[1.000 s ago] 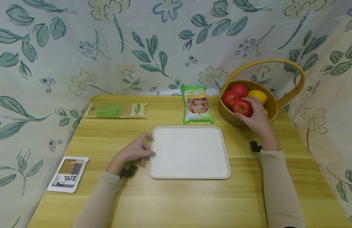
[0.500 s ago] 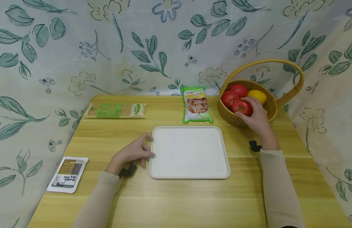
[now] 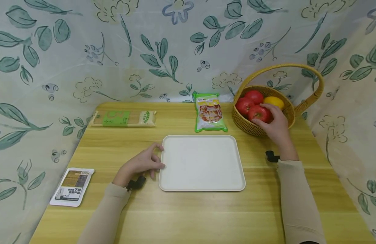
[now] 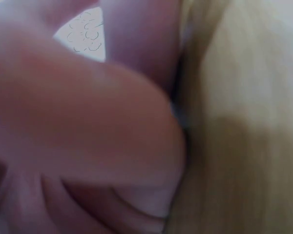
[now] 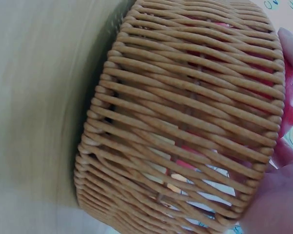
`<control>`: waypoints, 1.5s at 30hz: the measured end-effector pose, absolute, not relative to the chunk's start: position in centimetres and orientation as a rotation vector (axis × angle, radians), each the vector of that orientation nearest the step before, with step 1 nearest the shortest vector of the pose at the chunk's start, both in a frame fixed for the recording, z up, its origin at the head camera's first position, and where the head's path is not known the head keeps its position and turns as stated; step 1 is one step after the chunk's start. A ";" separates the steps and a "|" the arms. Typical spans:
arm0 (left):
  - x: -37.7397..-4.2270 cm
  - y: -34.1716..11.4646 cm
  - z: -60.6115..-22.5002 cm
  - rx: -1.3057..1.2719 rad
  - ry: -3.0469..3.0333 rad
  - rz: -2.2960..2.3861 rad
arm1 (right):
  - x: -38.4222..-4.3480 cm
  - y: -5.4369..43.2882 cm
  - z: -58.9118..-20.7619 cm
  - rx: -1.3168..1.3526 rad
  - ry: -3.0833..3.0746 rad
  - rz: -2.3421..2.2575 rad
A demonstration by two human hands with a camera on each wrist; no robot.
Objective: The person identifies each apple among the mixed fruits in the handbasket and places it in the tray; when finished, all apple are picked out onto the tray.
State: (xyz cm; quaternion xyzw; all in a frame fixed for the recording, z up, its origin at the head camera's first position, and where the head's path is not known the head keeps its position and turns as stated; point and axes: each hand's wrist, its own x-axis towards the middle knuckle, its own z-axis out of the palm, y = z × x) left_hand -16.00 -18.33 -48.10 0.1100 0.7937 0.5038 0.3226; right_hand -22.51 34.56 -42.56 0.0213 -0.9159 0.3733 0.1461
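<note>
A white rectangular tray (image 3: 203,162) lies on the wooden table. My left hand (image 3: 140,164) is at its left edge, with the thumb and index fingertip on the rim and the other fingers curled beneath. In the left wrist view, curled fingers (image 4: 88,112) fill the left side, close over the wood. My right hand (image 3: 277,125) reaches into a wicker basket (image 3: 249,127) at the back right. Its thumb and fingers grip a red apple (image 3: 258,113). More red fruit (image 3: 244,105) and a yellow lemon (image 3: 274,101) lie beside it. The basket's woven wall (image 5: 185,107) hides most of the apple in the right wrist view.
A green-edged snack packet (image 3: 210,112) lies behind the tray. To its left, along the back edge, is a long noodle packet (image 3: 124,118). A flat white sealed pack (image 3: 72,186) sits at the left edge. The basket's tall handle (image 3: 316,95) arches over the fruit.
My right hand and the gripped apple have shifted very slightly to the right within the basket. The left hand stays at the tray's edge.
</note>
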 end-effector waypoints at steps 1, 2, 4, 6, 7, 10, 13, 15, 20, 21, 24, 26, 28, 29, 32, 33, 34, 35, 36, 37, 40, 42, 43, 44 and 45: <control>-16.0 -18.4 -48.1 0.291 2.083 1.325 | -22.5 34.6 -42.5 0.056 -2.616 1.076; -16.0 -18.4 -48.1 0.294 2.082 1.327 | -22.4 34.6 -42.4 0.048 -2.598 1.080; -16.0 -18.4 -48.2 0.299 2.080 1.333 | -22.1 34.5 -42.0 0.033 -2.561 1.092; -16.0 -18.5 -48.2 0.309 2.077 1.336 | -21.6 34.2 -41.3 0.004 -2.536 1.137; -16.1 -18.5 -48.2 0.314 2.078 1.336 | -21.4 34.0 -40.9 -0.011 -2.529 1.170; -16.1 -18.5 -48.2 0.321 2.074 1.339 | -20.7 33.4 -39.8 -0.051 -2.517 1.262; -16.0 -18.6 -48.3 0.317 2.071 1.344 | -20.1 32.4 -38.8 -0.068 -2.504 1.397; -16.0 -18.6 -48.4 0.320 2.068 1.347 | -19.7 31.5 -38.3 -0.050 -2.477 1.499; -16.0 -18.7 -48.6 0.305 2.066 1.348 | -18.9 28.7 -38.1 0.068 -2.396 1.740; -16.0 -18.6 -48.6 0.296 2.065 1.349 | -18.8 28.1 -38.2 0.091 -2.397 1.779; -16.0 -18.6 -48.6 0.293 2.070 1.343 | -18.4 25.8 -38.7 0.141 -2.433 1.899; -16.0 -18.6 -48.6 0.294 2.070 1.344 | -18.4 24.1 -39.4 0.180 -2.488 1.953; -16.0 -18.6 -48.6 0.300 2.074 1.342 | -18.5 22.2 -40.2 0.221 -2.550 1.992; -16.0 -18.6 -48.6 0.300 2.073 1.343 | -18.7 21.3 -40.6 0.250 -2.579 2.009; -16.1 -18.5 -48.5 0.297 2.070 1.343 | -19.1 18.6 -41.8 0.318 -2.669 2.040; -16.1 -18.5 -48.5 0.293 2.068 1.341 | -19.2 17.8 -42.2 0.334 -2.700 2.042; -16.1 -18.5 -48.5 0.289 2.068 1.339 | -19.4 17.0 -42.5 0.354 -2.730 2.040; -16.2 -18.4 -48.5 0.285 2.068 1.337 | -19.6 16.3 -43.0 0.368 -2.759 2.035; -16.2 -18.4 -48.5 0.284 2.070 1.333 | -19.8 15.6 -43.3 0.377 -2.788 2.032; -16.2 -18.4 -48.5 0.283 2.072 1.329 | -20.0 14.9 -43.7 0.386 -2.812 2.036; -16.1 -18.4 -48.6 0.287 2.077 1.323 | -20.5 13.2 -44.8 0.418 -2.889 2.014; -16.1 -18.4 -48.6 0.294 2.079 1.325 | -20.7 12.2 -45.4 0.441 -2.927 1.994; -16.1 -18.5 -48.6 0.299 2.079 1.326 | -20.8 11.7 -45.7 0.460 -2.935 1.986; -16.1 -18.5 -48.7 0.304 2.078 1.329 | -20.9 11.3 -45.9 0.482 -2.939 1.979; -16.0 -18.6 -48.7 0.308 2.076 1.332 | -21.0 10.9 -46.1 0.505 -2.946 1.965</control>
